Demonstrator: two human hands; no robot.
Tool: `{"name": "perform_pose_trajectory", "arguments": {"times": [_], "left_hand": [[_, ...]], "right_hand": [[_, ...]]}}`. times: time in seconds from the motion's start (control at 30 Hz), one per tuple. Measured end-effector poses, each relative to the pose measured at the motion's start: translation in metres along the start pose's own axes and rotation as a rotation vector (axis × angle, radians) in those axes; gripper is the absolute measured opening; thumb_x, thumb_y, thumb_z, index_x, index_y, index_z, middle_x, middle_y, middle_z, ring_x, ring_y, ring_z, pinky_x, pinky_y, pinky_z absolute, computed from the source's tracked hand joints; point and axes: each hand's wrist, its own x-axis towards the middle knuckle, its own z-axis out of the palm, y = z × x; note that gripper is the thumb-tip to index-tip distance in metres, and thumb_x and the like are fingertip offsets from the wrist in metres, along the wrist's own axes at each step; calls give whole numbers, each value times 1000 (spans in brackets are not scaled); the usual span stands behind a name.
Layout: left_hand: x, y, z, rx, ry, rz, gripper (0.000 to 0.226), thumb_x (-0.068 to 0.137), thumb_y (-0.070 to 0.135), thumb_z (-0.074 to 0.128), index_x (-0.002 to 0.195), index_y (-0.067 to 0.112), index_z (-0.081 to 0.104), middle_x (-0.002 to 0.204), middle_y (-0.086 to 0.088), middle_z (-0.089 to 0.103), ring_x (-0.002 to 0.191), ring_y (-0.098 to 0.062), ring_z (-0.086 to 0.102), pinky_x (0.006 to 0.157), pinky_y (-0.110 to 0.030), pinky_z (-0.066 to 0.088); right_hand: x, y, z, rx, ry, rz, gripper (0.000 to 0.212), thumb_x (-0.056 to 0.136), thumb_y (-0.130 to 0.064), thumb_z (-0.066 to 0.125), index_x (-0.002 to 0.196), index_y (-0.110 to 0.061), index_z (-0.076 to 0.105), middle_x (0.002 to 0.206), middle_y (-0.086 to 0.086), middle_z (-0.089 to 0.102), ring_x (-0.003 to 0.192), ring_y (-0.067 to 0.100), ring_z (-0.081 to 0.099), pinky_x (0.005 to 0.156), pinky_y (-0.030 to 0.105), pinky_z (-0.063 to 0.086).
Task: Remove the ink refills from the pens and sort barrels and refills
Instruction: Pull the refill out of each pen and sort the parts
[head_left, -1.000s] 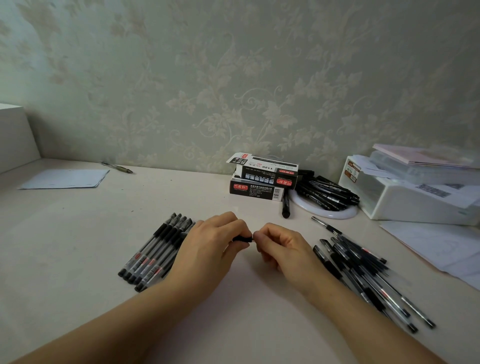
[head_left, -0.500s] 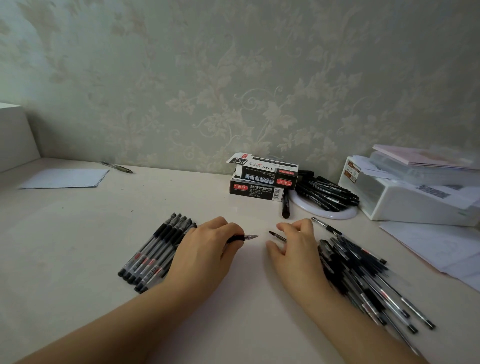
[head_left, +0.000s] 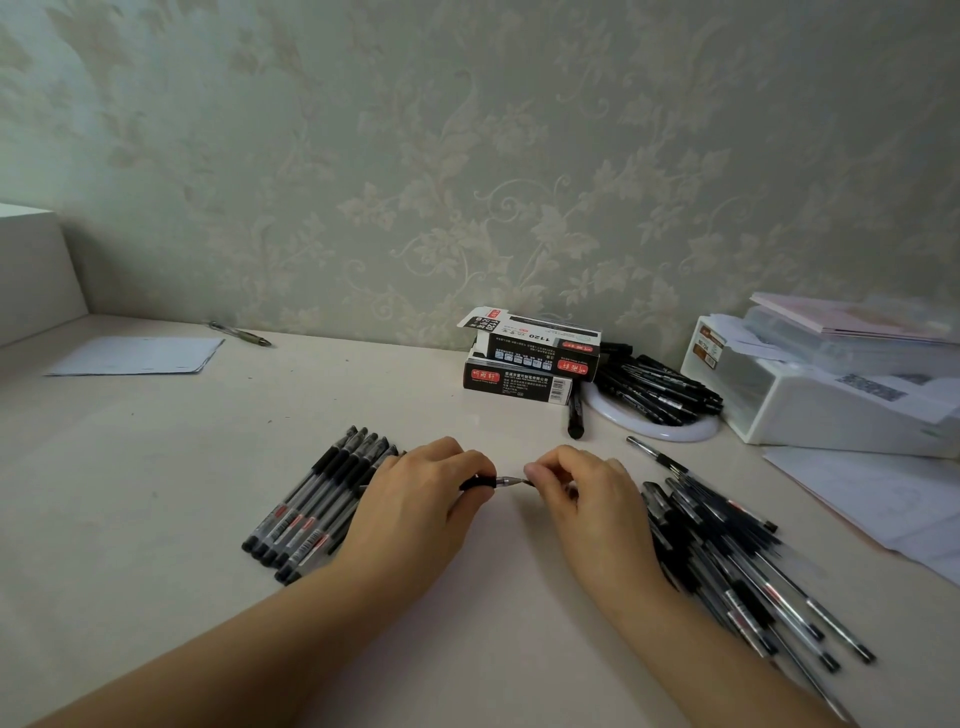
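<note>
My left hand (head_left: 415, 499) grips a black pen (head_left: 480, 482) at its front end, most of the barrel hidden under my palm. The pen's metal tip (head_left: 511, 481) points right, and my right hand (head_left: 582, 493) pinches that tip between thumb and forefinger. To the left lies a neat row of capped pens (head_left: 317, 499), side by side. A loose heap of black pens and parts (head_left: 727, 551) spreads out at the right, partly under my right wrist.
Two stacked pen boxes (head_left: 524, 364) stand at the back, with a black marker (head_left: 574, 415) beside them and a white round plate (head_left: 660, 423) piled with black pens. A white storage box (head_left: 810, 400), loose papers (head_left: 878, 499), a sheet (head_left: 135, 356) and a single pen (head_left: 241, 333) lie around.
My right hand let go of a small piece at the heap, then came back left and took the pen's exposed tip. The left hand has kept its grip on the pen.
</note>
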Motion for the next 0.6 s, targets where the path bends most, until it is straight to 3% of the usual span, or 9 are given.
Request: {"name": "perform_pose_trajectory", "arguments": {"times": [0.13,0.23,0.47,0.6], "left_hand": [[1,0,0,-11,9,-4,14,94,31,56,102,30,68,90,10,59,74,-14,55,71,-36,46],[0,0,1,-15,10,-8,14,94,30,56,102,30,68,90,10,59,74,-14,55,71,-36,46],[2,-1,0,-33,2,9,14,94,30,57,102,30,68,89,10,59,72,-12,55,70,-38,47],[2,2,0,-69,-29,65,13,93,27,59,103,27,68,91,10,61,75,-11,55,69,-38,48]], "right_hand": [[2,0,-1,220,48,66,9,87,-26,73,80,-19,72,72,-11,70,70,0,62,63,11,44],[3,3,-2,324,11,126,3,83,-21,77,82,-22,75,73,-14,72,72,-6,64,66,5,44],[2,4,-5,433,-126,84,10,84,-19,76,92,-25,77,85,-13,75,81,-3,68,75,9,49],[1,3,-3,482,-176,87,15,79,-23,80,87,-28,68,83,-10,72,73,1,65,69,15,50]]}}
